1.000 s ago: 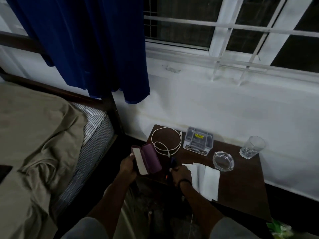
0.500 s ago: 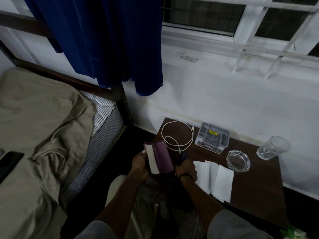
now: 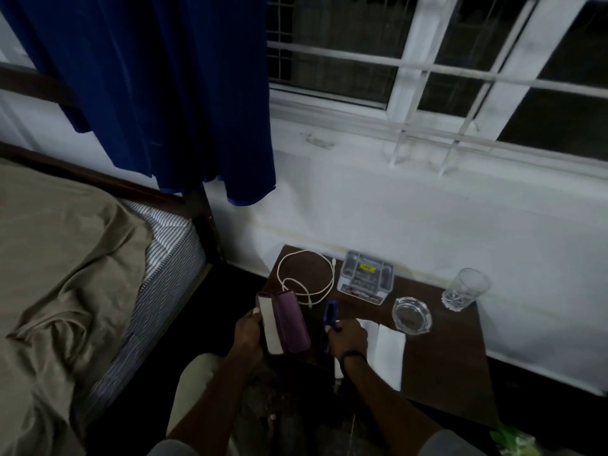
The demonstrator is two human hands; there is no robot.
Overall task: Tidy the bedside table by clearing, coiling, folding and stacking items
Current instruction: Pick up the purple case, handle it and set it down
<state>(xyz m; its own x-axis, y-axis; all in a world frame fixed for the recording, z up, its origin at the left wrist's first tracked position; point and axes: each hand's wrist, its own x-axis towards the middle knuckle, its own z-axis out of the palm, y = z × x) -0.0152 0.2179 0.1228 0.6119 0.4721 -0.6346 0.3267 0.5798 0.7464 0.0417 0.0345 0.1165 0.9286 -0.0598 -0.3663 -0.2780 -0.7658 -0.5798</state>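
Observation:
My left hand (image 3: pixel 247 333) grips a purple case (image 3: pixel 291 320) with a white inner edge, held upright at the near left corner of the dark wooden bedside table (image 3: pixel 441 363). Just to its right, my right hand (image 3: pixel 348 337) holds a small blue object (image 3: pixel 330 315) over the table's near edge. A white cable (image 3: pixel 306 277) lies in a loose coil at the far left corner. White folded paper (image 3: pixel 386 352) lies flat beside my right wrist.
A clear plastic box (image 3: pixel 367 277) with a yellow label sits by the wall, a glass ashtray (image 3: pixel 411 314) in front of it, a drinking glass (image 3: pixel 464 288) at the far right. The bed (image 3: pixel 75 274) stands left, a blue curtain (image 3: pixel 164 87) above.
The camera view shifted slightly. My right hand lifted the blue object so it shows above my fingers. The left hand keeps the purple case in nearly the same place.

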